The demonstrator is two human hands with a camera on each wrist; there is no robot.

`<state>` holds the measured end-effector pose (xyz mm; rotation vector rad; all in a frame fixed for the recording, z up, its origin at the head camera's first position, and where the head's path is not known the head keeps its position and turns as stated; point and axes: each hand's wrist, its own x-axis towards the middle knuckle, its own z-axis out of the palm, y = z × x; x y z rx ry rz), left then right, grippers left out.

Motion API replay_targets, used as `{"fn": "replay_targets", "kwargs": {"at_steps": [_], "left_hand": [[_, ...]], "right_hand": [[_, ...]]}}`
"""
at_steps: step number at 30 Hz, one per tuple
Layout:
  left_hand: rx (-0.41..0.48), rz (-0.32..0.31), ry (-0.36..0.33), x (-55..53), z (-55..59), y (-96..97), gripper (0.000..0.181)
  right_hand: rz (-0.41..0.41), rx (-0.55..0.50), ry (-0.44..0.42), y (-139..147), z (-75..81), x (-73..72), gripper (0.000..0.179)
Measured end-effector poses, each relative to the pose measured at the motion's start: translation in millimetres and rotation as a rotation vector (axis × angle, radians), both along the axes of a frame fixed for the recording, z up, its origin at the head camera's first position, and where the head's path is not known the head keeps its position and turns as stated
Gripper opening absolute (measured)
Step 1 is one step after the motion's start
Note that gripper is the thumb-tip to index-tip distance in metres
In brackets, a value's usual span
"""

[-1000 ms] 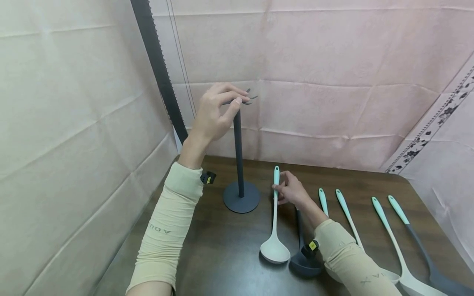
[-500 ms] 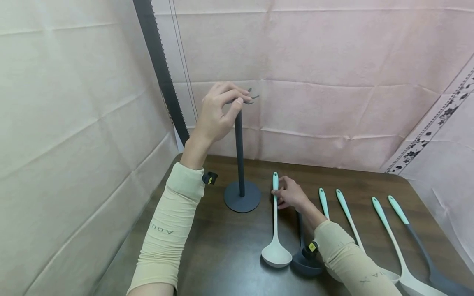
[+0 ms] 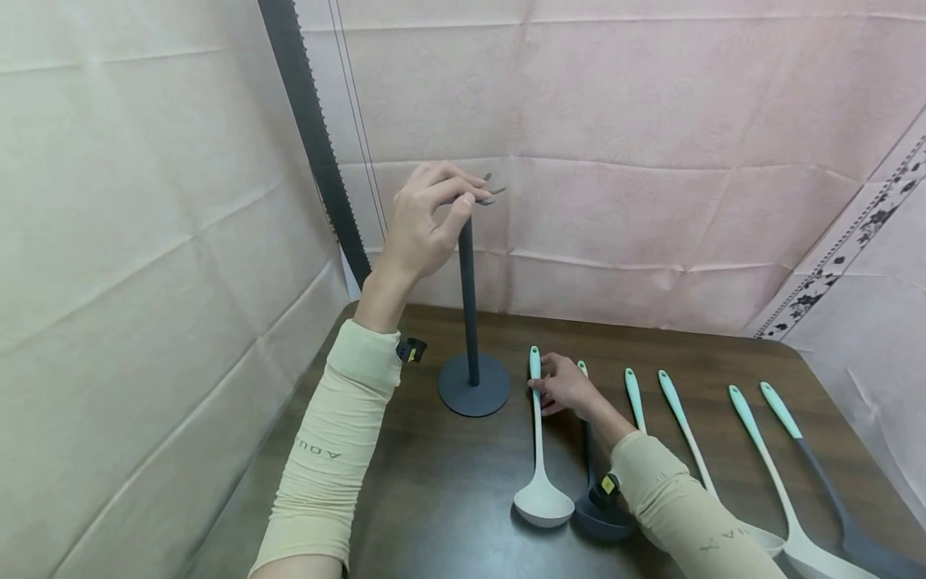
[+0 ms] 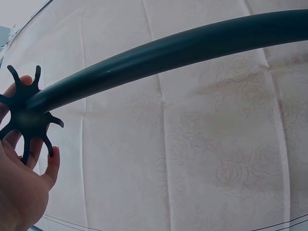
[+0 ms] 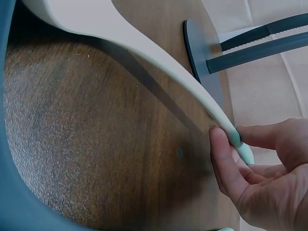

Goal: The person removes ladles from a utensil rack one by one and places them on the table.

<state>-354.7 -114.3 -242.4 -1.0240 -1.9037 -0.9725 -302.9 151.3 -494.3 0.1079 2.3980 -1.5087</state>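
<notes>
My left hand (image 3: 427, 221) grips the hooked top of a dark utensil stand (image 3: 469, 305). In the left wrist view its fingers and thumb curl about the ring of hooks (image 4: 30, 115). My right hand (image 3: 567, 384) pinches the mint handle of a white ladle (image 3: 542, 500) between thumb and fingers, just right of the stand's round base. The ladle's bowl is low over the table, with its shadow beside the handle in the right wrist view. Whether it touches the wood I cannot tell. A dark ladle (image 3: 604, 521) lies right beside it, partly behind my right wrist.
Further right on the brown table (image 3: 434, 498) lie several more mint-handled utensils, among them a white one (image 3: 767, 466) and a dark one (image 3: 825, 482). My right forearm covers some of them. Pale cloth (image 3: 615, 161) hangs behind the table and at both sides.
My right hand has lowered the white ladle and brought it slightly nearer to me. The dark ladle's mint handle tip has come into sight. My left hand stays on the stand.
</notes>
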Motion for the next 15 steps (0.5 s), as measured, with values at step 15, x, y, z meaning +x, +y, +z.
{"fn": "replay_targets", "kwargs": {"at_steps": [15], "left_hand": [[0.010,-0.004,-0.001,0.5,-0.1,3.5,0.044]], "right_hand": [[0.052,0.041,-0.026,3.6,-6.4,3.7,0.059]]}}
